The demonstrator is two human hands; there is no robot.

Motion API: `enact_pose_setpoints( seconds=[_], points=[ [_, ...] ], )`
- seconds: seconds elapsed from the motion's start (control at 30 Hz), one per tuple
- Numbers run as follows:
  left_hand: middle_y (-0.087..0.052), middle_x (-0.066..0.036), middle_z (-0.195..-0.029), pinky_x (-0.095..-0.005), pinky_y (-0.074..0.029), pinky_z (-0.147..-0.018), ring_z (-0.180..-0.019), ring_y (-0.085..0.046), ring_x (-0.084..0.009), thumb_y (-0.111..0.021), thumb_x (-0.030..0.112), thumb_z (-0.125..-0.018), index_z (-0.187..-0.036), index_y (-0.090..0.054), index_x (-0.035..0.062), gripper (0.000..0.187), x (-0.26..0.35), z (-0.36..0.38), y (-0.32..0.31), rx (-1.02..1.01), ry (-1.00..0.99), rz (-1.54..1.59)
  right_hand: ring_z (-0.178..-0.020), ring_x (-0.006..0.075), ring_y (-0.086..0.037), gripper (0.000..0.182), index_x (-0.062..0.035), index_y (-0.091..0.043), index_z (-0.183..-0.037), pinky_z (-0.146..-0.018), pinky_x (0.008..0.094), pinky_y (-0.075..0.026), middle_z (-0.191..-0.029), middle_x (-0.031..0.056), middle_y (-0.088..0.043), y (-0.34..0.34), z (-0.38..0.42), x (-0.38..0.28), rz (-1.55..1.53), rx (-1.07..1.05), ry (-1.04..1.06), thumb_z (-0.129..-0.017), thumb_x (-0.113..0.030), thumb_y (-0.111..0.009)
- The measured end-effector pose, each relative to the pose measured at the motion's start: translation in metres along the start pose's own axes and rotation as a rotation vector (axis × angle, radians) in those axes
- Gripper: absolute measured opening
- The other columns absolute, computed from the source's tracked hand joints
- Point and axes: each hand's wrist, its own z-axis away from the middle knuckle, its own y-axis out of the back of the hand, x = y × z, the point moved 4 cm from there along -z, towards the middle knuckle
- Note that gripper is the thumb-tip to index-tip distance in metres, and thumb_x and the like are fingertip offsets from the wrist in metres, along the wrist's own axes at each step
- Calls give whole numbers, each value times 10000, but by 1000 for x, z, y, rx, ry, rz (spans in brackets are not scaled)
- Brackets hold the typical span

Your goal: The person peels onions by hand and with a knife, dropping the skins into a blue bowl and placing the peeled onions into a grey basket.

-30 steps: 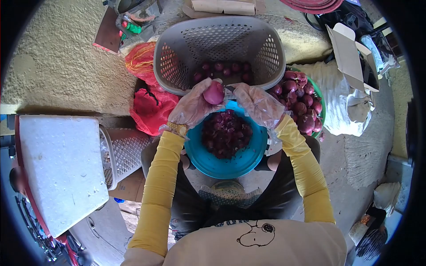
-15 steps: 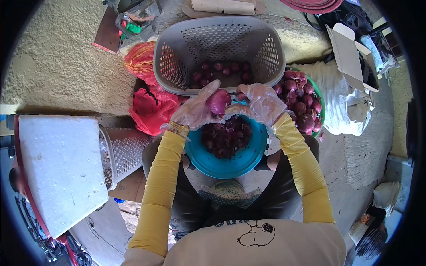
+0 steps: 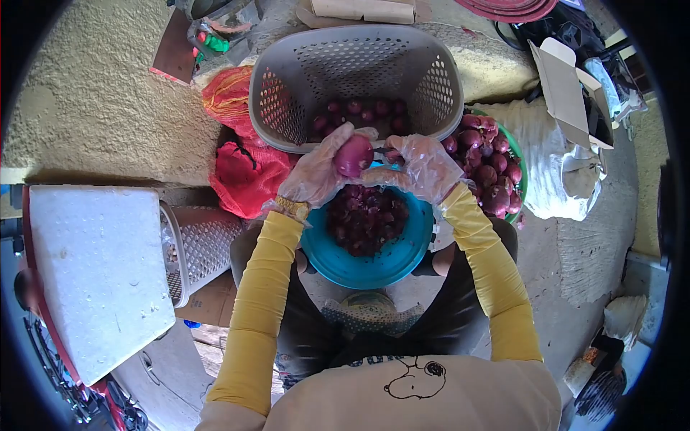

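My left hand (image 3: pixel 316 172), in a clear plastic glove, is closed around a red onion (image 3: pixel 353 158). The onion looks smooth and purple. Facing it, my gloved right hand (image 3: pixel 428 169) has its fingers bent in a pinch close to the onion's right side. Something small and dark shows at its fingertips, too small to name. Below both hands a blue basin (image 3: pixel 363 271) holds a heap of dark red onion skins (image 3: pixel 366 223). Just beyond the hands stands a grey perforated basket (image 3: pixel 352 43) with several red onions (image 3: pixel 381 108) on its bottom.
To the right is a green-rimmed tub (image 3: pixel 519 154) full of red onions. Red mesh sacks (image 3: pixel 248 176) lie at the left, near a white foam box (image 3: pixel 100 266) and a light perforated basket (image 3: pixel 208 244). A white sack (image 3: pixel 532 144) and an open carton (image 3: pixel 564 93) lie at the far right.
The onion in my left hand has turned and now shows a smoother, lighter side. My left fingers have shifted slightly upward. The right hand has barely moved.
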Motion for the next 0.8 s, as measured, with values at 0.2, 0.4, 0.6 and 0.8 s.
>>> enact_pose_setpoints(
  seconds=[0.2,0.4,0.6,0.8],
  points=[
    [-688,-80,-1018,-348,-595,-696,-862,-679,-173,-531,569,-1023,-1222,-630,21,591,1,4,7,126,69,-221,-757,341,-698,553,-21,-654,-1001,-661,409,-549,-798,174,-681,5,-2,-8,-42,-77,46,-795,-503,-831],
    [-678,-64,-927,-311,-535,-604,-753,-640,-146,-560,617,-991,-1115,-655,39,599,-2,7,1,216,87,-300,-852,393,-698,526,-90,-667,-1102,-748,483,-540,-862,183,-710,2,0,-14,53,-159,15,-846,-541,-759],
    [-660,-45,-872,-290,-494,-566,-684,-591,-128,-573,610,-988,-1115,-668,40,592,-5,6,10,202,102,-363,-785,400,-689,429,-106,-674,-1074,-707,487,-537,-773,167,-689,-7,1,-9,89,-133,51,-881,-483,-746],
    [-640,-35,-873,-284,-524,-591,-698,-586,-115,-571,638,-977,-1136,-676,34,634,-8,3,12,179,126,-378,-761,400,-683,408,-96,-667,-1013,-688,489,-533,-759,169,-682,-9,1,-9,72,-148,40,-889,-478,-738]
  ],
)
